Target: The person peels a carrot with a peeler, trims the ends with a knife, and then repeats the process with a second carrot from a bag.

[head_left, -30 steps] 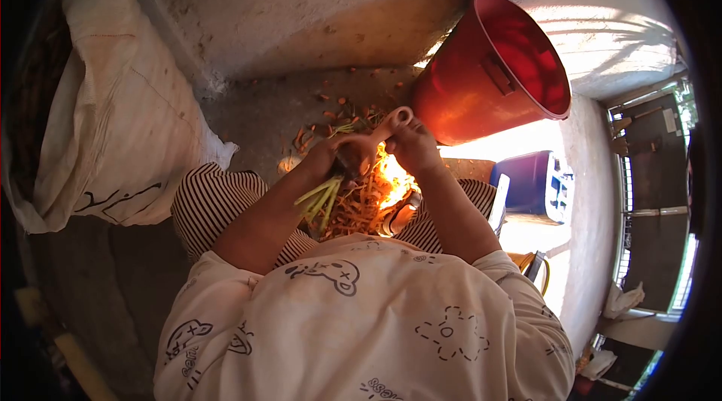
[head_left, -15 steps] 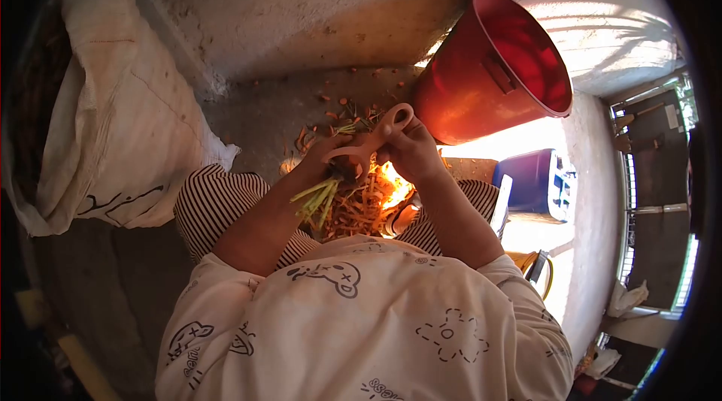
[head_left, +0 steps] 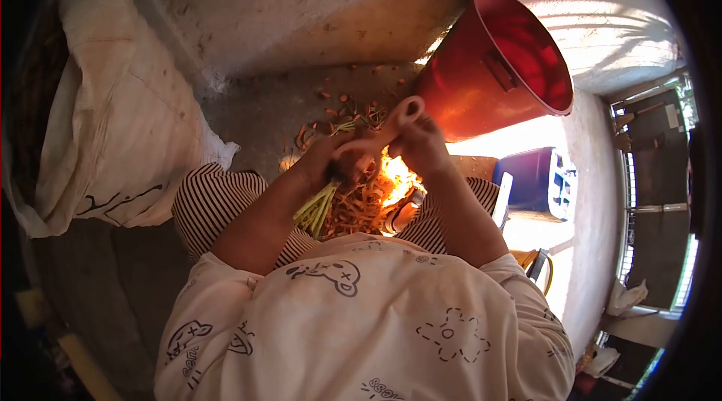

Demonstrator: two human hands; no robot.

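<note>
My left hand (head_left: 322,159) is closed around a carrot whose cut green stems (head_left: 316,211) stick out below the palm toward my lap. Most of the carrot's body is hidden by the fingers and the tool. A pale pink peeler (head_left: 392,124) with a looped handle end is gripped in my right hand (head_left: 423,147), its wide head lying over the carrot. Motion blurs the right fingers a little. Beneath both hands lies a heap of orange carrot peelings (head_left: 353,209), brightly sunlit on its right side.
A tall red bucket (head_left: 481,78) leans tilted at the back right. A blue container (head_left: 530,179) stands right of my knee. To the left slumps a large white sack (head_left: 128,115). Scraps (head_left: 368,111) litter the floor before the wall.
My right hand and the peeler have shifted slightly right and up, away from the stems. The stems have swung to point more steeply downward. The left hand stays nearly in place.
</note>
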